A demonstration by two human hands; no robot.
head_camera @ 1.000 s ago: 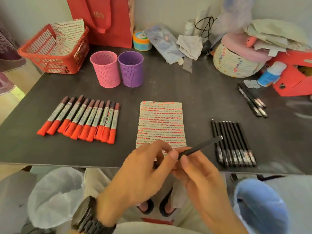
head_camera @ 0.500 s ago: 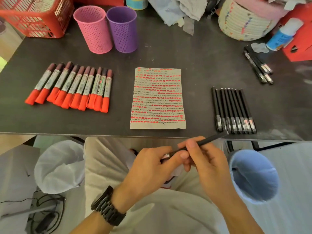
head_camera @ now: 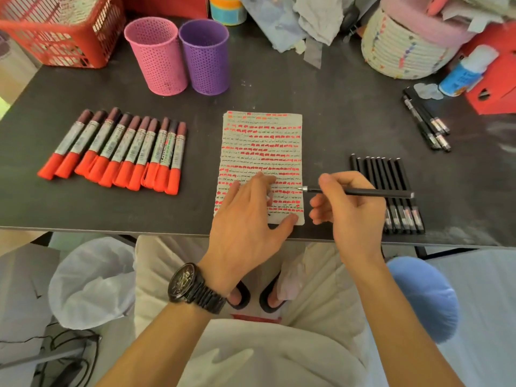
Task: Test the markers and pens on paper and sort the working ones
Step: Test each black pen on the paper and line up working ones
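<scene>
A sheet of paper [head_camera: 262, 141] covered with rows of red and black test strokes lies in the middle of the dark table [head_camera: 335, 107]. My left hand [head_camera: 245, 219] rests flat on its lower part, fingers spread. My right hand [head_camera: 351, 216] grips a thin black pen [head_camera: 363, 193]; its uncapped silver tip points left at the paper's right edge. A row of several red-capped markers [head_camera: 117, 152] lies left of the paper. To the right, partly behind my right hand, lies a row of several black pens [head_camera: 377, 169].
A pink cup [head_camera: 156, 54] and a purple cup [head_camera: 205, 57] stand behind the paper. A few more black pens [head_camera: 427, 121] lie far right near a glue bottle [head_camera: 463, 74]. A red basket [head_camera: 55, 32] and a rope basket [head_camera: 405, 46] sit at the back. Two bins [head_camera: 92, 283] stand below the table.
Both hands rose from below the table edge onto the paper. My left hand let go of the pen's end and now lies flat on the sheet; the pen tip is bare.
</scene>
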